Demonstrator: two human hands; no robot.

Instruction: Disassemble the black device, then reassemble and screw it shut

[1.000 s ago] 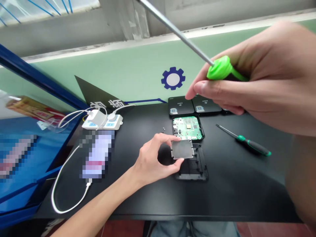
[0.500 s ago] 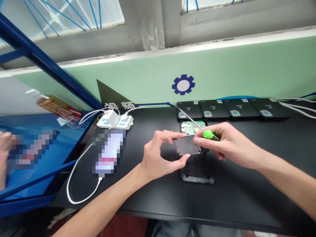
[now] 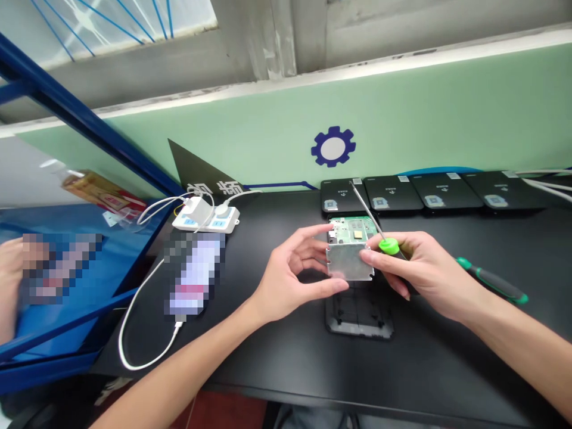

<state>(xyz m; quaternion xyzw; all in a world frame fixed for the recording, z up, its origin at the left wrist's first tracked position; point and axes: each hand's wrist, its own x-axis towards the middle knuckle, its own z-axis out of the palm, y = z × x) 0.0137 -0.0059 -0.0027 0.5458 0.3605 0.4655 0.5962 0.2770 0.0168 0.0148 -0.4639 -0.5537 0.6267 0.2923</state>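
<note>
While the left hand pinches a metal shield plate with its fingers clamped on the edges, the right hand presses its far side, fingers curled around a green-handled screwdriver, plate poised over a green circuit board!

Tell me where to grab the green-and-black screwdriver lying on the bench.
Take the green-and-black screwdriver around the middle of its handle, coming from above and from the right. It lies flat on the black bench, with the handle end free toward the right, while its tip end is hidden behind the right hand, so the right side looks like the open approach.
</note>
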